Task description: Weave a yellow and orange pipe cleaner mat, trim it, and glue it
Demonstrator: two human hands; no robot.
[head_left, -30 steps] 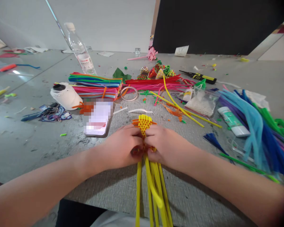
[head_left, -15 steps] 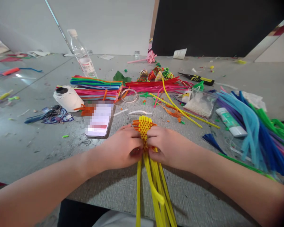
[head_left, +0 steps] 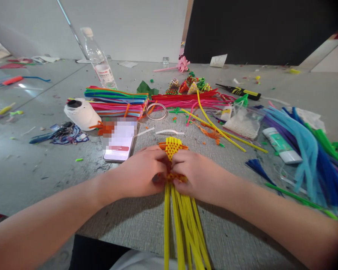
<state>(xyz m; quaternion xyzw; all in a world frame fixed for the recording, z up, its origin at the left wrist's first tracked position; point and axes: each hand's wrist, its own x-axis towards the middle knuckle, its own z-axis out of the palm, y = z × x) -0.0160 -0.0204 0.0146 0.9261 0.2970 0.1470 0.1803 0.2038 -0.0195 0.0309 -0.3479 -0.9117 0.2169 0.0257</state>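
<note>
A yellow and orange pipe-cleaner weave (head_left: 174,147) lies before me at the middle of the table. Its long loose yellow stems (head_left: 183,225) run toward me over the table's near edge, and short orange ends stick out at its sides. My left hand (head_left: 146,170) is closed on the weave's left edge, fingers bent. From the other side, my right hand (head_left: 193,172) pinches the right edge, its knuckles covering part of the woven pattern. Both hands nearly meet over the weave, so the fingertips are partly hidden.
A phone (head_left: 119,144) and a white spool (head_left: 83,114) lie left. Behind are bundled pipe cleaners (head_left: 116,99), a clear bottle (head_left: 100,63) and small woven pieces (head_left: 188,85). Rightward are a bead bag (head_left: 243,122), a white-green tube (head_left: 281,145) and blue stems (head_left: 308,150).
The curled yellow stem end that stood up near me has dropped or swung out of sight. My hands stay on the weave with slightly shifted fingers. The view has moved a little.
</note>
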